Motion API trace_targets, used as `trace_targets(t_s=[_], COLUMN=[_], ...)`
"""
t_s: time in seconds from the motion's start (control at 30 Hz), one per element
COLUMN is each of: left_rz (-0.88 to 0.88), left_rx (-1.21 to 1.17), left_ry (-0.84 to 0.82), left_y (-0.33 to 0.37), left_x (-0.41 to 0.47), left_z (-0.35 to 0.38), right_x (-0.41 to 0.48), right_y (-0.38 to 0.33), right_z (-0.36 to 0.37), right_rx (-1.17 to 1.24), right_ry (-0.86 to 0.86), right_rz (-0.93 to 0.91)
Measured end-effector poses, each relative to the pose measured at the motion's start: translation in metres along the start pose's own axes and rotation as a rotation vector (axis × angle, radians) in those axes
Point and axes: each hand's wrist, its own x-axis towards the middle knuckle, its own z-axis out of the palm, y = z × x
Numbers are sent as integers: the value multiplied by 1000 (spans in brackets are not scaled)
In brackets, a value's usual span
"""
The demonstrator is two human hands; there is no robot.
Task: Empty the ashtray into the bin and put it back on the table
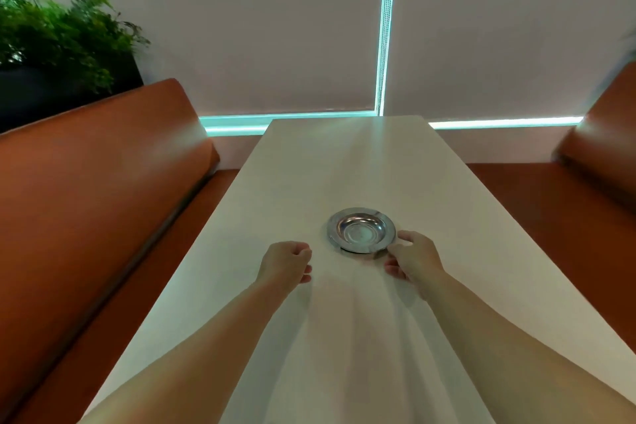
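A round shiny metal ashtray (360,230) sits flat on the white table (309,337), a little right of its middle; its bowl looks empty. My right hand (414,262) is at the ashtray's near right rim, thumb just beside the edge and the other fingers curled low towards the table, not closed on it. My left hand (286,265) hovers over the table to the left of the ashtray, a hand's width away, fingers loosely curled with nothing in them. No bin is in view.
Orange-brown bench seats flank the table: one on the left (96,189), one on the right (599,148). A green plant in a dark planter (58,55) stands behind the left bench. Blinds (268,27) cover the window beyond the table's far end.
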Motion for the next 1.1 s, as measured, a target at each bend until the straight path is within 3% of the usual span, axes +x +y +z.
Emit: trace_targets(t_s=[0.2,1.1], left_rz=[-18,47], left_rx=[-140,-51], left_ry=[36,-1], left_y=[-3,0], left_x=[18,46], left_z=[23,47], right_x=[17,27], right_y=[0,2], right_z=[4,2], right_rx=[-19,67], right_ry=[-2,-13], right_rz=[11,74])
